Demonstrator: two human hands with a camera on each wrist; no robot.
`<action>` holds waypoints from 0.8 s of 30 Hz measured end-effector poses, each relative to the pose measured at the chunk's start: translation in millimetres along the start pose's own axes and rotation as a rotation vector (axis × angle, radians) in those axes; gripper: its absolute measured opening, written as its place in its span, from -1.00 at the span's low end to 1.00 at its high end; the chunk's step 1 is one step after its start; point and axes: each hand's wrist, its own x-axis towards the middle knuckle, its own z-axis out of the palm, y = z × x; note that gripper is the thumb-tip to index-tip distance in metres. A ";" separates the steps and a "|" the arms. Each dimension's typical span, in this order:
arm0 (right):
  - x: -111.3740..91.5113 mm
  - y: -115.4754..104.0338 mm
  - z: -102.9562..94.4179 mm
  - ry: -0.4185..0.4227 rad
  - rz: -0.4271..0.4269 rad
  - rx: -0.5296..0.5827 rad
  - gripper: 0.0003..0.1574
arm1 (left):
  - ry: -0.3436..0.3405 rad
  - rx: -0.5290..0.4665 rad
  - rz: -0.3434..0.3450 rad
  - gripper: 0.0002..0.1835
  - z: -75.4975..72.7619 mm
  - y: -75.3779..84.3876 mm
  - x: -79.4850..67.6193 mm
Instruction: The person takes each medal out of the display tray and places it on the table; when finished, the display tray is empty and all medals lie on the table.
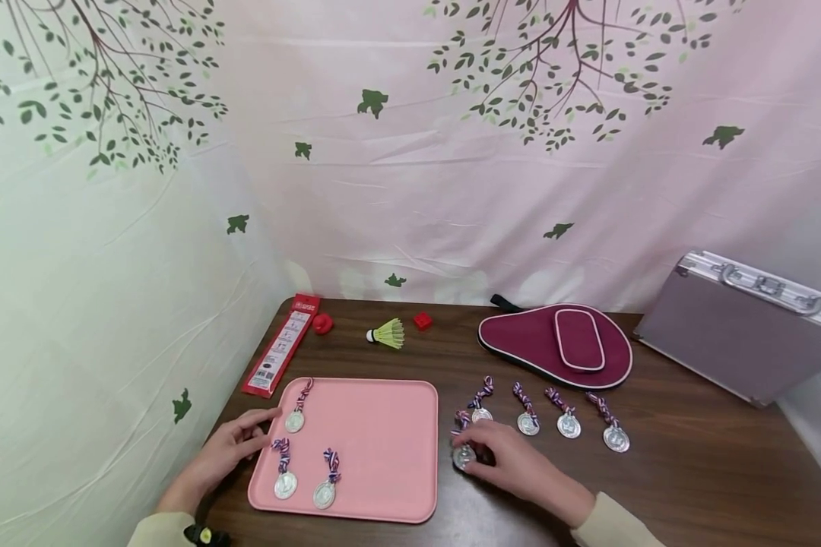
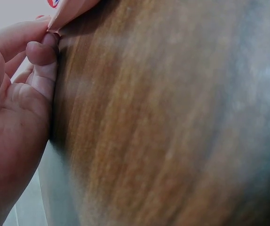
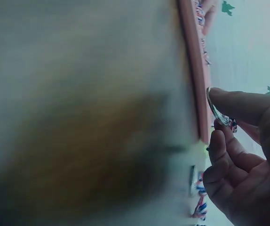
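My left hand (image 1: pixel 227 448) is at the left edge of a pink tray (image 1: pixel 383 433) and pinches its rim, with the tray's edge (image 2: pixel 76 14) at the fingertips in the left wrist view. Three silver medals with knotted striped ribbons lie on the tray, one (image 1: pixel 295 420) near its upper left and one (image 1: pixel 324 494) near its front. Just right of the tray, my right hand (image 1: pixel 509 460) pinches another silver medal (image 1: pixel 464 456) between thumb and fingers. The right wrist view shows that medal (image 3: pixel 216 108) tilted on edge, its ribbon partly hidden behind the fingers.
Several more medals, among them one at the right (image 1: pixel 616 438), lie in a row beyond the right hand. Behind are a maroon paddle case (image 1: pixel 520 338), a shuttlecock (image 1: pixel 388 334), small red items (image 1: pixel 423 320) and a red-and-white packet (image 1: pixel 282 346). A silver-edged case (image 1: pixel 746 334) stands at right.
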 end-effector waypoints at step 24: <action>-24.6 -12.7 1.1 -0.081 -0.030 -0.175 -0.63 | 0.001 -0.007 -0.007 -0.48 -0.4 -0.6 -0.8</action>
